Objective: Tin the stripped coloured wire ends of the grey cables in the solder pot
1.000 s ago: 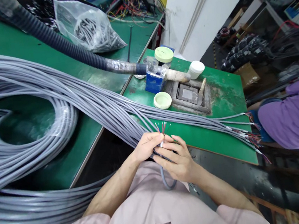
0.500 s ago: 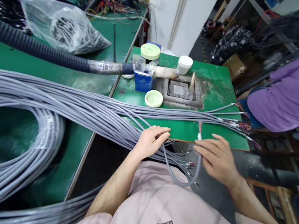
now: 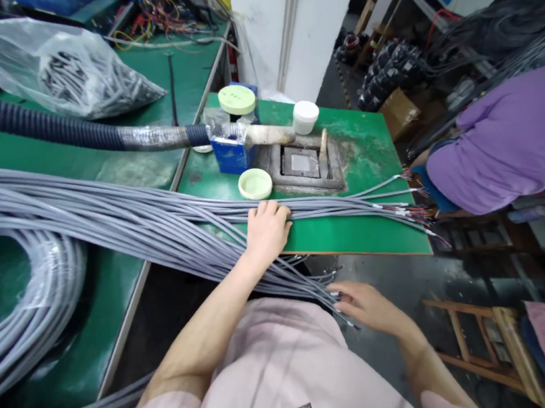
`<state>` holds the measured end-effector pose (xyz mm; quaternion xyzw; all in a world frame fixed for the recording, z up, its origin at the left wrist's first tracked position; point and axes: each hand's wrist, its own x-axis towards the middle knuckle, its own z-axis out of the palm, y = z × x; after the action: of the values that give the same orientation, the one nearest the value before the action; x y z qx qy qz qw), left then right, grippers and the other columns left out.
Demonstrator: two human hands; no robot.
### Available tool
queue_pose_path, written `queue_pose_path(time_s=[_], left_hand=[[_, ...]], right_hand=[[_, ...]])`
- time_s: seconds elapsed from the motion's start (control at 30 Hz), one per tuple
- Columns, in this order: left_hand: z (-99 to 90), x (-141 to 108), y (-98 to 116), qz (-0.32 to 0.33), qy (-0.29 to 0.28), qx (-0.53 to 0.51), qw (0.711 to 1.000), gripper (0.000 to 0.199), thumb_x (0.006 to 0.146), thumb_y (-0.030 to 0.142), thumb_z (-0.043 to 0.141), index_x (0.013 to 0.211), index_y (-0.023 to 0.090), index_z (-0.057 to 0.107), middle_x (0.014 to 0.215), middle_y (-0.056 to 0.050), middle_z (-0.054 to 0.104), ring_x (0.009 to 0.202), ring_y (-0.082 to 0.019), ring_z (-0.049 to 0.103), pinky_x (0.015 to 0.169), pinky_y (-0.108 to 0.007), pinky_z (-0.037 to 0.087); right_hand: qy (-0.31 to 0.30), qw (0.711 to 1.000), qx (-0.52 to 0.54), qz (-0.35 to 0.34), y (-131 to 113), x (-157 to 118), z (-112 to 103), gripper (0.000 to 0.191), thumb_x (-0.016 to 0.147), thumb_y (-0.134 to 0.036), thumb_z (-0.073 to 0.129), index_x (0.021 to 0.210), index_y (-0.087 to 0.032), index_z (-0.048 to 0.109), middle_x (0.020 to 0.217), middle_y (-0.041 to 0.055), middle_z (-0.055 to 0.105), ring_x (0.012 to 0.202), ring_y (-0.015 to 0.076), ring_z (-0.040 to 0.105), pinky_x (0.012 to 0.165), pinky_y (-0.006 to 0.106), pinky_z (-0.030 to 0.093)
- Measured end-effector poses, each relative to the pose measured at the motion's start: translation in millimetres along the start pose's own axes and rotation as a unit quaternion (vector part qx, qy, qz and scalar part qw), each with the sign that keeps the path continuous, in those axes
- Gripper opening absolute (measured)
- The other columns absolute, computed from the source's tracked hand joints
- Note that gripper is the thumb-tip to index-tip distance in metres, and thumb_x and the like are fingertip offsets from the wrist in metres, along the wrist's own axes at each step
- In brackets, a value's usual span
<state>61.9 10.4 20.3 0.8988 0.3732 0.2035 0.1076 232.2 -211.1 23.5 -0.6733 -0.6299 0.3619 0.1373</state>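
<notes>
Grey cables [image 3: 194, 213] run in a thick bundle across the bench. Their stripped ends [image 3: 417, 212], with red and dark wires, lie at the right of the green board. My left hand [image 3: 268, 231] lies over this bundle, fingers curled around the cables near the board's front edge. A lower group of grey cables [image 3: 307, 286] hangs in front of the board, close to my body. At its ends my right hand [image 3: 367, 305] has thumb and fingers closed around a cable end with a white band; the fingertips are partly hidden.
Behind the bundle stand a soldering pot [image 3: 301, 163], a pale green lid [image 3: 255, 183], a white tub [image 3: 305, 116] and a blue block [image 3: 232, 152] holding a black corrugated hose [image 3: 80, 135]. A coil of cable [image 3: 58, 283] lies left. A person in purple [image 3: 502, 136] is at right.
My left hand has moved up onto the bundle on the board. My right hand has moved down to the hanging cable ends, and the looped single cable has left its grasp. The view has shifted.
</notes>
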Motion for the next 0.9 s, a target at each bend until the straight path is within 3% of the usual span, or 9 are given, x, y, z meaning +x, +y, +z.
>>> queue_pose_path(time_s=[0.07, 0.13, 0.23, 0.37, 0.53, 0.67, 0.77, 0.83, 0.9], left_hand=[[1.0, 4, 0, 0.005, 0.002, -0.001, 1.000, 0.012, 0.085, 0.023, 0.059, 0.094, 0.018, 0.063, 0.096, -0.011, 0.063, 0.097, -0.030, 0.054, 0.077, -0.041, 0.038], [-1.2, 6, 1, 0.010, 0.003, -0.023, 1.000, 0.009, 0.086, 0.021, 0.056, 0.092, 0.017, 0.061, 0.094, -0.010, 0.064, 0.094, -0.028, 0.055, 0.075, -0.039, 0.037], [-10.3, 3, 3, 0.019, 0.012, -0.070, 0.997, 0.009, 0.089, 0.020, 0.051, 0.094, 0.018, 0.058, 0.091, -0.008, 0.066, 0.089, -0.024, 0.056, 0.074, -0.036, 0.037], [-24.0, -11, 8, 0.038, 0.048, -0.107, 0.992, 0.012, 0.092, 0.024, 0.048, 0.094, 0.018, 0.059, 0.091, -0.006, 0.067, 0.087, -0.022, 0.056, 0.074, -0.035, 0.037], [-27.1, -33, 11, 0.035, 0.062, -0.149, 0.986, 0.018, 0.093, 0.031, 0.048, 0.094, 0.018, 0.062, 0.089, -0.006, 0.068, 0.084, -0.020, 0.057, 0.074, -0.034, 0.037], [-24.6, -46, 8, 0.045, 0.037, -0.163, 0.985, 0.018, 0.093, 0.032, 0.049, 0.091, 0.019, 0.062, 0.087, -0.005, 0.068, 0.082, -0.019, 0.057, 0.074, -0.034, 0.037], [-25.9, -53, 5, 0.066, -0.004, -0.173, 0.983, 0.018, 0.092, 0.031, 0.050, 0.088, 0.019, 0.063, 0.086, -0.005, 0.068, 0.080, -0.018, 0.056, 0.074, -0.034, 0.036], [-28.2, -56, 5, 0.069, -0.030, -0.184, 0.980, 0.019, 0.091, 0.032, 0.051, 0.088, 0.019, 0.064, 0.088, -0.005, 0.069, 0.081, -0.018, 0.056, 0.076, -0.035, 0.036], [-30.6, -57, 7, 0.056, -0.043, -0.224, 0.972, 0.020, 0.091, 0.034, 0.054, 0.094, 0.019, 0.066, 0.094, -0.006, 0.069, 0.085, -0.019, 0.057, 0.079, -0.036, 0.037]], right_hand=[[-0.029, 0.994, 0.096, -0.043, -14, 26, 9, 0.030, 0.084, -0.027, 0.059, 0.112, -0.019, 0.066, 0.101, 0.0077, 0.074, 0.076, 0.0154, 0.068, 0.068, 0.027, 0.054], [-0.068, 0.969, 0.231, -0.060, -25, 50, 18, 0.034, 0.083, -0.029, 0.060, 0.115, -0.018, 0.063, 0.101, 0.0081, 0.073, 0.075, 0.0135, 0.068, 0.068, 0.026, 0.054], [-0.059, 0.879, 0.471, -0.043, -40, 82, 23, 0.053, 0.080, -0.033, 0.063, 0.129, -0.021, 0.048, 0.100, 0.0072, 0.072, 0.063, 0.0115, 0.066, 0.055, 0.024, 0.053], [0.104, 0.766, 0.633, -0.025, -42, 107, -1, 0.050, 0.076, -0.035, 0.068, 0.121, -0.025, 0.048, 0.098, 0.0035, 0.072, 0.064, 0.0121, 0.065, 0.052, 0.024, 0.051], [0.308, 0.693, 0.652, -0.003, -9, 103, -45, 0.027, 0.079, -0.045, 0.062, 0.093, -0.023, 0.057, 0.067, -0.0045, 0.062, 0.057, 0.0104, 0.058, 0.051, 0.023, 0.046], [0.475, 0.638, 0.606, -0.007, 10, 87, -68, 0.029, 0.076, -0.048, 0.065, 0.079, -0.022, 0.055, 0.065, -0.0048, 0.058, 0.055, 0.0095, 0.055, 0.049, 0.023, 0.043], [0.538, 0.646, 0.539, -0.044, 8, 71, -74, 0.030, 0.079, -0.051, 0.062, 0.081, -0.021, 0.058, 0.059, -0.0052, 0.056, 0.054, 0.0100, 0.054, 0.051, 0.024, 0.044], [0.508, 0.699, 0.499, -0.068, 0, 61, -71, 0.030, 0.082, -0.049, 0.060, 0.088, -0.020, 0.062, 0.048, -0.0066, 0.051, 0.047, 0.0103, 0.049, 0.048, 0.024, 0.043], [0.423, 0.776, 0.462, -0.070, -10, 52, -62, 0.029, 0.085, -0.045, 0.057, 0.091, -0.018, 0.064, 0.041, -0.0072, 0.046, 0.041, 0.0109, 0.044, 0.044, 0.025, 0.038]])
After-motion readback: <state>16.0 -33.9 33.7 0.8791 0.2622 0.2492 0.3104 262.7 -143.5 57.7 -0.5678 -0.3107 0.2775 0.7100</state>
